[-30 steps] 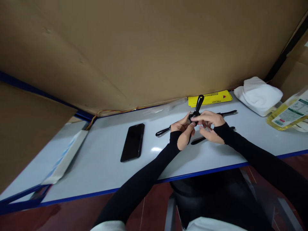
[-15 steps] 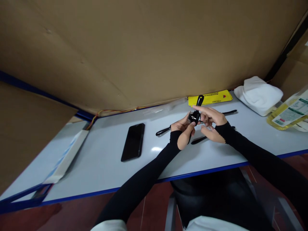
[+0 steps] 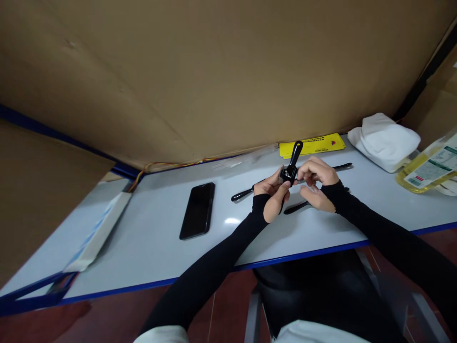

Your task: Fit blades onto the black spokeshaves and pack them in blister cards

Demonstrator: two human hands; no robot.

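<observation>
My left hand [image 3: 269, 193] is closed around the body of a black spokeshave [image 3: 295, 155], with the thumb pressed near its metal middle. One glossy handle with a hole at its end points up and away; the opposite handle is mostly covered by my palm. Close to the right side of the tool is my right hand [image 3: 319, 182], fingers bent and thumb held apart from them. Whether its fingertips touch the tool I cannot tell. Black handles lie on the table around my hands: one to the left [image 3: 243, 194], one in front [image 3: 296, 208], and one behind on the right [image 3: 343, 166].
A black phone [image 3: 197, 210] lies left on the white table [image 3: 150, 228]. Yellow printed sleeves [image 3: 310, 146] and clear plastic bags [image 3: 246, 159] lie along the cardboard wall [image 3: 214, 81]. At right are a white cloth bundle [image 3: 383, 140] and a bottle of yellow liquid [image 3: 428, 166].
My right index finger, stretched over the spokeshave before, has drawn back and bent. The right hand has shifted slightly right. My left hand holds the tool in nearly the same place.
</observation>
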